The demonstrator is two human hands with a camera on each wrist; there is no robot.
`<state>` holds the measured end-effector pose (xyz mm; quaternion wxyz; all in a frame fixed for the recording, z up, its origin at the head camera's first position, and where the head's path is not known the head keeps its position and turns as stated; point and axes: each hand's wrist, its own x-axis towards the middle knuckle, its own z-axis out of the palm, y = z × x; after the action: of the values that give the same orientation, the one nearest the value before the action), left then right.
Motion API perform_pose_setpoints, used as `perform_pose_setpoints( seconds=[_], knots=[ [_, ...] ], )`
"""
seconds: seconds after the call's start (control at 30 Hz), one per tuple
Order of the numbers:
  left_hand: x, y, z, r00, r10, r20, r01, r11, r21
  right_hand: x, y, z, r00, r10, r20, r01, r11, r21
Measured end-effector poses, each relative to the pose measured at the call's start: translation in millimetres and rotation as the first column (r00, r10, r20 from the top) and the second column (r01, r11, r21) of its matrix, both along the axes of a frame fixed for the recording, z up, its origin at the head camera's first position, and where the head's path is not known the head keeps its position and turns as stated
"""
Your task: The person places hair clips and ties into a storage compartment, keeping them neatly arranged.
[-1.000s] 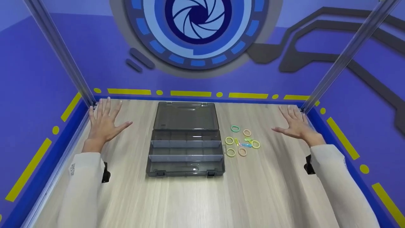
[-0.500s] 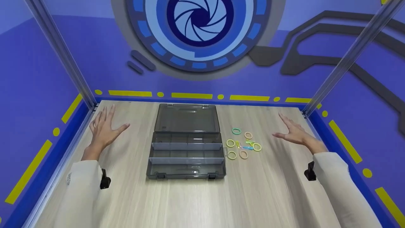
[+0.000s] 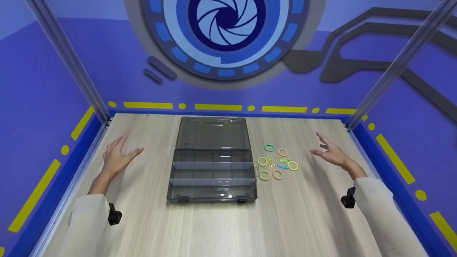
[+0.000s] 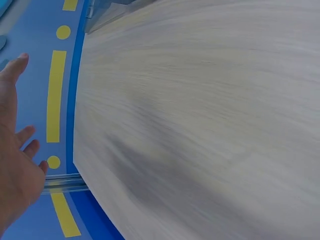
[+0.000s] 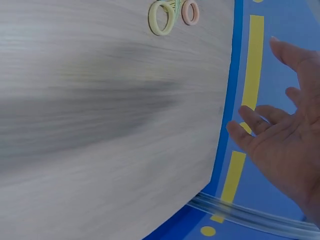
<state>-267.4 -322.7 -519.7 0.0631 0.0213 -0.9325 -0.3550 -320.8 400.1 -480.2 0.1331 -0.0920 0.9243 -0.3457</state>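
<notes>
You have one bare left hand (image 3: pixel 117 159) at the frame's left and one bare right hand (image 3: pixel 332 153) at its right. At centre you see one open rectangular box (image 3: pixel 213 198) of translucent grey plastic, with two black latches (image 3: pixel 183 199) and two long pale dividers (image 3: pixel 213 182). Right of centre, count three yellow rings (image 3: pixel 296 165), two peach rings (image 3: pixel 281 174) and one green ring (image 3: pixel 265 147). The small coloured pieces (image 3: pixel 282 166) among them are too tiny to count. Two silver metal posts (image 3: pixel 70 61) show, upper left and upper right.
</notes>
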Motion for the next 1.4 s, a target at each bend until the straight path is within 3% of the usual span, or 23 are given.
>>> perform_pose_setpoints(
  seconds=[0.13, 0.37, 0.57, 0.7, 0.83, 0.97, 1.2, 1.4],
  knots=[
    [4.3, 0.8, -5.4, 1.0, -0.007, 0.019, 0.005, 0.997, 0.074, 3.8, 1, -6.3, 1.0, -0.009, 0.017, 0.009, 0.999, -0.037],
    [11.0, 14.3, -19.6, 0.997, -0.071, -0.009, 0.072, 0.976, 0.206, 11.6, 8, -20.5, 0.999, -0.011, 0.034, 0.013, 0.997, -0.075],
    [20.8, 27.5, -36.3, 0.995, -0.095, 0.012, 0.089, 0.962, 0.257, 15.5, 8, -39.1, 0.998, -0.008, 0.059, 0.014, 0.994, -0.105],
    [26.9, 33.3, -40.5, 0.992, -0.114, 0.061, 0.094, 0.961, 0.26, 17.1, 3, -50.6, 0.996, -0.014, 0.085, 0.025, 0.991, -0.135],
    [32.1, 41.7, -41.6, 0.977, -0.175, 0.121, 0.134, 0.949, 0.285, 17.9, -1, -58.5, 0.996, -0.007, 0.091, 0.021, 0.987, -0.159],
    [36.8, 51.9, -45.4, 0.957, -0.248, 0.151, 0.182, 0.917, 0.356, 17.7, -4, -66.2, 0.996, 0.0, 0.088, 0.017, 0.982, -0.19],
    [47.0, 71.7, -55.9, 0.928, -0.332, 0.167, 0.227, 0.863, 0.451, 19.4, -10, -80.0, 0.997, -0.037, 0.071, 0.051, 0.975, -0.216],
    [59.5, 81.6, -65.4, 0.909, -0.391, 0.143, 0.29, 0.842, 0.455, 20.0, -19, -93.5, 0.997, -0.076, 0.018, 0.078, 0.976, -0.204]
  ],
)
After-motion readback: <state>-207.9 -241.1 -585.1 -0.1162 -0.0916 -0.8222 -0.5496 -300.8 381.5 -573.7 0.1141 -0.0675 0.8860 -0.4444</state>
